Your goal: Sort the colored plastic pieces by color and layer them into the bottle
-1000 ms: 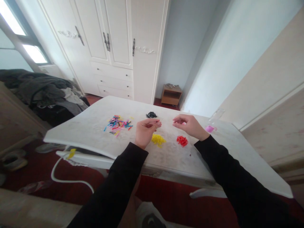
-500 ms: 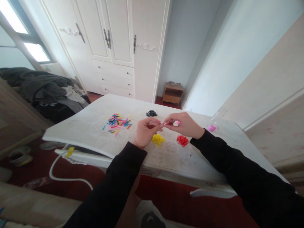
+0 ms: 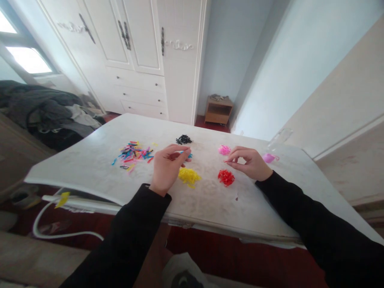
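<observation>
My left hand (image 3: pixel 168 165) hovers over the table with thumb and forefinger pinched together; whether something small sits between the tips I cannot make out. Partly hidden behind its fingertips is a little blue pile (image 3: pixel 189 156). Just below lies a heap of yellow strips (image 3: pixel 189 177). My right hand (image 3: pixel 249 163) pinches a small red strip (image 3: pixel 226 161) above a red pile (image 3: pixel 226 177). Beyond its fingers is a pink pile (image 3: pixel 224 149). A mixed heap of coloured strips (image 3: pixel 135 155) spreads to the left of my left hand.
A black pile (image 3: pixel 183 139) lies toward the far edge of the white table (image 3: pixel 204 208). At the right rest a pink object (image 3: pixel 269 158) and a clear plastic container (image 3: pixel 280 138). A white wardrobe (image 3: pixel 183 80) and a small wooden cabinet (image 3: pixel 219 111) stand behind.
My hands were together, fingertips meeting; now they are apart, the right one over the red pile with a red strip. The blue and pink piles show more. The view has shifted slightly.
</observation>
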`<state>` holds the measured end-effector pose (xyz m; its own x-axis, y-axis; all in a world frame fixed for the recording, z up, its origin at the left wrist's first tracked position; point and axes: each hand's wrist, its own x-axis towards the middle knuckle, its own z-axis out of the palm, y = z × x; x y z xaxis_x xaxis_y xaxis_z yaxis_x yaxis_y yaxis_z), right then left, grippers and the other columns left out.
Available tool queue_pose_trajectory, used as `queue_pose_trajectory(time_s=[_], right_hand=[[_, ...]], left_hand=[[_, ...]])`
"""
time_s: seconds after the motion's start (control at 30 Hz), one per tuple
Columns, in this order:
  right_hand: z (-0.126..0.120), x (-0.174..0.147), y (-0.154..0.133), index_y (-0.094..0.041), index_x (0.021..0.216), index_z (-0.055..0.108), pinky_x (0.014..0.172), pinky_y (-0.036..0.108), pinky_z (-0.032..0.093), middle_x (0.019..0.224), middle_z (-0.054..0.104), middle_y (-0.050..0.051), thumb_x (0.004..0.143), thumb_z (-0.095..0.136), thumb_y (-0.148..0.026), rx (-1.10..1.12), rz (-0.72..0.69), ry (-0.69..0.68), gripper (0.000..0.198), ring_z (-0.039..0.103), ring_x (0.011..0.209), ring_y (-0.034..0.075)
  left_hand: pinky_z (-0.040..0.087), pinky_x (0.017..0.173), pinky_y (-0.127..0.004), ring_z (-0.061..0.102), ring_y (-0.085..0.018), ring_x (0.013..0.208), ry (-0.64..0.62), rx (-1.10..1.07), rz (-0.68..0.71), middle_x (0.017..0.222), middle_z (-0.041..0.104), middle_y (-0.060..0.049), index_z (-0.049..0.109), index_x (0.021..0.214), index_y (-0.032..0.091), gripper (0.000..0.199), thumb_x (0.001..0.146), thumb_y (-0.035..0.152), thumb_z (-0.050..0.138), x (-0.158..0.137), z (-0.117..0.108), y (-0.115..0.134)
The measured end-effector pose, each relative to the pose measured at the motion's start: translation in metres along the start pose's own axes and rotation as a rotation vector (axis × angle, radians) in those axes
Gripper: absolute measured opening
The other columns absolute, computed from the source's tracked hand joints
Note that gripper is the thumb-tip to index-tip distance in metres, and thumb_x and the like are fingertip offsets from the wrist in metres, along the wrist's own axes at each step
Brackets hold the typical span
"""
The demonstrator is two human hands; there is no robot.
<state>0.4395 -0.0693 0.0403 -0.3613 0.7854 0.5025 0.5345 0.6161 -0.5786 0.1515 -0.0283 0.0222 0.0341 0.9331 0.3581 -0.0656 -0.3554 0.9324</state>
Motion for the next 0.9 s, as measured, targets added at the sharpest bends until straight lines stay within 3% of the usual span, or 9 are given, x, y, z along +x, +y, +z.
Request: queue_pose_trajectory(time_s=[0.13,0.23,0.4,0.6,0.73,0.9], right_hand=[[0.0,-0.002,-0.01,-0.021,0.087,0.077,0.064,0.027,0.055,0.082,0.075,0.004,0.092,0.073,-0.021,-0.08,-0.091,0.005,0.007,0.068,0.069,0.015],[0.001,-0.005,-0.016,-0.02,0.09,0.076,0.063,0.027,0.055,0.081,0.074,0.004,0.092,0.073,-0.017,-0.127,-0.12,0.068,0.005,0.068,0.067,0.014],[0.002,-0.007,-0.021,-0.021,0.094,0.076,0.064,0.026,0.056,0.085,0.075,0.005,0.091,0.072,-0.012,-0.162,-0.16,0.05,0.009,0.069,0.072,0.014],[0.003,-0.009,-0.026,-0.021,0.095,0.073,0.073,0.027,0.058,0.088,0.072,0.005,0.091,0.07,-0.008,-0.156,-0.168,-0.045,0.014,0.07,0.08,0.016],[0.004,-0.008,-0.024,-0.021,0.094,0.073,0.068,0.025,0.056,0.087,0.071,0.004,0.091,0.069,-0.008,-0.164,-0.128,-0.058,0.014,0.067,0.075,0.015],[0.001,-0.007,-0.022,-0.02,0.091,0.071,0.067,0.026,0.054,0.081,0.07,0.003,0.09,0.067,-0.007,-0.167,-0.108,-0.096,0.013,0.064,0.071,0.014]], left_hand=[[0.05,0.048,-0.023,0.071,-0.016,0.059,-0.008,0.135,-0.017,0.074,0.075,-0.005,0.08,0.088,0.015,0.024,0.08,0.038,0.08,0.032,-0.011,0.012],[0.05,0.051,-0.023,0.07,-0.015,0.058,0.023,0.283,0.064,0.072,0.074,-0.003,0.079,0.093,0.016,0.019,0.079,0.029,0.079,0.07,-0.015,0.012],[0.045,0.058,-0.026,0.062,-0.012,0.053,-0.013,0.568,0.143,0.077,0.076,-0.003,0.078,0.081,0.016,0.01,0.083,0.025,0.074,0.109,-0.013,-0.021],[0.047,0.071,-0.031,0.057,-0.014,0.063,-0.146,0.723,0.266,0.089,0.074,-0.005,0.082,0.086,0.018,0.013,0.084,0.028,0.073,0.113,-0.024,-0.058],[0.047,0.073,-0.032,0.056,-0.015,0.065,-0.244,0.747,0.241,0.088,0.072,-0.005,0.083,0.087,0.018,0.016,0.085,0.03,0.073,0.113,-0.027,-0.062],[0.047,0.073,-0.032,0.055,-0.014,0.063,-0.248,0.741,0.254,0.089,0.073,-0.005,0.083,0.093,0.018,0.019,0.085,0.033,0.073,0.113,-0.026,-0.062]])
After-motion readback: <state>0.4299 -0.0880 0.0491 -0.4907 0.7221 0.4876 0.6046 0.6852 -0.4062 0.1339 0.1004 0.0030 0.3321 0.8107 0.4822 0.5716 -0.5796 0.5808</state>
